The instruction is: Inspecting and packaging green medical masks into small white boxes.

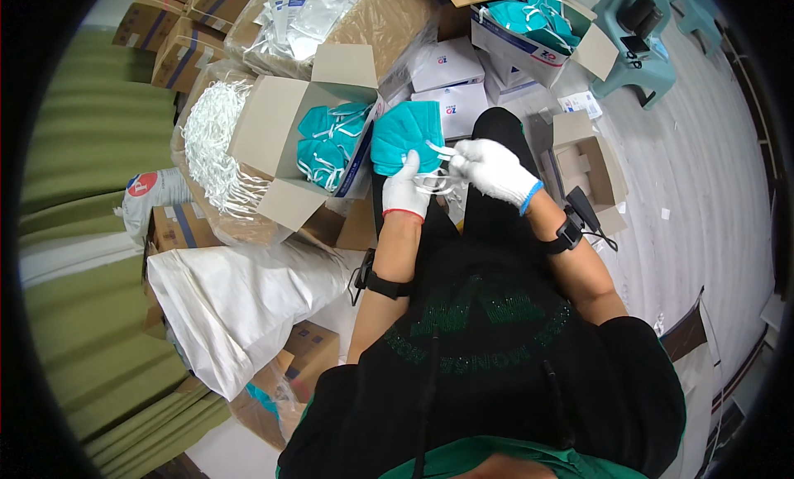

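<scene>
My left hand (405,191), in a white glove with a red cuff, holds a teal face mask (405,132) above my lap, thumb on its face. Whether there is more than one mask in the grip, I cannot tell. White elastic straps (439,184) hang below it. My right hand (498,171), gloved in white with a blue cuff, is closed at the mask's right edge, pinching a white strap (438,150). Just left of the mask stands an open carton (269,123) with several teal masks (324,148) inside.
Loose white straps (217,144) fill a lined box at left. Behind it, a plastic-lined carton (389,24) holds white packets (306,20). White boxes (451,103) are stacked ahead, beside another carton of masks (533,24). At right are an open carton (583,165) and a teal stool (641,74).
</scene>
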Available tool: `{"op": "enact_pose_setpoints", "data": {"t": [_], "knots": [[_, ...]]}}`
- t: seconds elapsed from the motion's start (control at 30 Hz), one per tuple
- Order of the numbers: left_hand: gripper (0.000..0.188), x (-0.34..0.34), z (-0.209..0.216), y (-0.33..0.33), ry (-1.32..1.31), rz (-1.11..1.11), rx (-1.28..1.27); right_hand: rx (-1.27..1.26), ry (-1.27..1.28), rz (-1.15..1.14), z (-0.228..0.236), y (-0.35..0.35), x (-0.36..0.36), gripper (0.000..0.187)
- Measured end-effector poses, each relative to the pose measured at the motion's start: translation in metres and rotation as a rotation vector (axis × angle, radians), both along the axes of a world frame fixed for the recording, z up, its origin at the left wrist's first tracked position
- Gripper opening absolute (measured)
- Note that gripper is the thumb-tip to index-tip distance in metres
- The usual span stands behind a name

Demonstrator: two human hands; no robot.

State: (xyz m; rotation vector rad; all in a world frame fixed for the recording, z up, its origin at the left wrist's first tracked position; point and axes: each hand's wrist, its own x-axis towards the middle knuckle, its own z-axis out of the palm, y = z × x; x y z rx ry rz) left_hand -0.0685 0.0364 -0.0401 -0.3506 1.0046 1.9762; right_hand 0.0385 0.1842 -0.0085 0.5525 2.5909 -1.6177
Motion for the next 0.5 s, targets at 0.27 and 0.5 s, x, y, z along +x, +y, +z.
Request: {"op": "enact_pose_setpoints", "data": {"t": [0.27, 0.5], "knots": [[0.016, -0.003, -0.002, 0.011, 0.045, 0.039, -0.094, -1.318, 0.244, -0.514, -0.026, 0.004, -0.014, 0.01], [0.024, -0.019, 0.025, 0.026, 0.123, -0.201, 0.008, -1.621, 0.186, -0.528, -0.04, 0.001, -0.026, 0.015]]}}
